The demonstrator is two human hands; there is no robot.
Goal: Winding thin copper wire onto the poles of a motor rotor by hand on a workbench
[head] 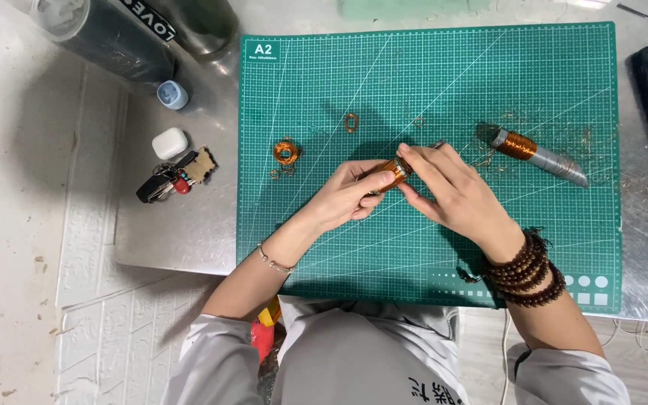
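Copper-wire coil sits mid-frame above the green cutting mat, long axis slanting toward upper right; left hand pinches its lower end, right hand pinches its upper end.

A metal table with a dull, scratched grey top fills most of the view; a green cutting mat with a white grid lies flat on it, near the front edge; the table's left edge runs down beside a pale floor, stained and speckled; a ribbed white strip of floor lies just beside and under that edge; light falls from above, soft and even, casting faint shadows on the mat; a thin white cable hangs below the front edge.
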